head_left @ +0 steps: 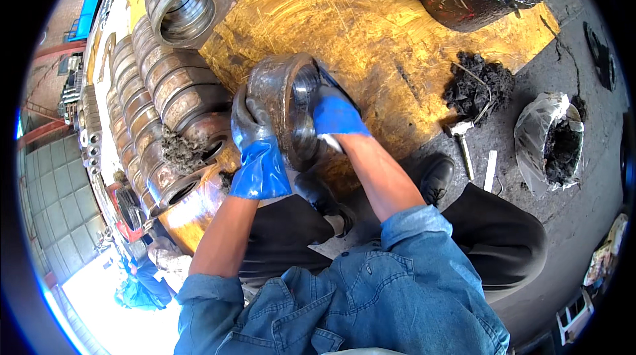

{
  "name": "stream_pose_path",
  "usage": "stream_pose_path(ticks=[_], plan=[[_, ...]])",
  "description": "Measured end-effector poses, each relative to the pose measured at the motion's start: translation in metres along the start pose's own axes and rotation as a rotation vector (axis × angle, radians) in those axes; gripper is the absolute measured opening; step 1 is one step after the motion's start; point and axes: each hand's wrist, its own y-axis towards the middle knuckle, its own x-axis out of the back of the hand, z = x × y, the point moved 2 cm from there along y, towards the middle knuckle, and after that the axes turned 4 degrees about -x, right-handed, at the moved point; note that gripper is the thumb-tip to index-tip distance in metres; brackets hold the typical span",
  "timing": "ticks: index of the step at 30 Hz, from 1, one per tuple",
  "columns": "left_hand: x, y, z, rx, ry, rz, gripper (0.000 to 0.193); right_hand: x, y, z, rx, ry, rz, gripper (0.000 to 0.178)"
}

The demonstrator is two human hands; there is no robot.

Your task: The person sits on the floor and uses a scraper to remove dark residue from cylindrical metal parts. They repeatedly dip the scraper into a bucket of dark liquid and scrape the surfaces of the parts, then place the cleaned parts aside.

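A thick, greasy metal ring (pixel 281 86) stands on edge on the yellow work surface (pixel 371 57), in front of me. My left hand (pixel 250 123), in a blue glove with a dark palm area, is closed round its outer left side. At the ring's open right face is my right hand (pixel 336 113), gloved the same way. Its fingers curl at the rim of the bore, and their tips are partly hidden. Both hands steady the ring between them.
Rows of similar metal rings (pixel 179 80) fill the left side, with a grey fibre clump (pixel 182 149) on them. A black bucket (pixel 460 0) stands at the far right. Nearer are dark shavings (pixel 480 83), a hammer (pixel 463 146) and a plastic bag (pixel 533 133) with dark contents.
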Motion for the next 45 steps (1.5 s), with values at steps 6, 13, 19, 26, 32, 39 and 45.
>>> stream_pose_path(ticks=[6, 13, 19, 26, 32, 39, 45], plan=[[0.002, 0.001, -0.002, -0.016, -0.049, 0.023, 0.046, -0.016, 0.006, -0.013, -0.003, -0.17, 0.032, 0.02], [0.001, -0.002, -0.001, -0.012, 0.027, -0.022, 0.046, 0.007, 0.007, -0.039, -0.181, 0.056, 0.09, 0.026], [0.003, -0.001, -0.001, -0.02, -0.023, -0.007, 0.045, -0.02, 0.037, -0.079, -0.089, -0.266, 0.122, 0.026], [0.003, 0.0, 0.007, -0.031, -0.027, 0.003, 0.044, -0.049, 0.039, -0.112, -0.232, -0.216, 0.054, 0.02], [0.0, -0.001, -0.003, 0.001, 0.014, -0.019, 0.044, -0.084, -0.011, -0.147, -0.276, -0.406, 0.276, 0.038], [0.008, 0.001, -0.014, 0.021, -0.016, -0.021, 0.042, -0.02, 0.056, -0.112, -0.401, -0.342, 0.286, 0.042], [-0.001, 0.0, -0.01, -0.016, -0.005, -0.029, 0.041, -0.092, 0.011, -0.176, -0.179, -0.286, 0.273, 0.027]])
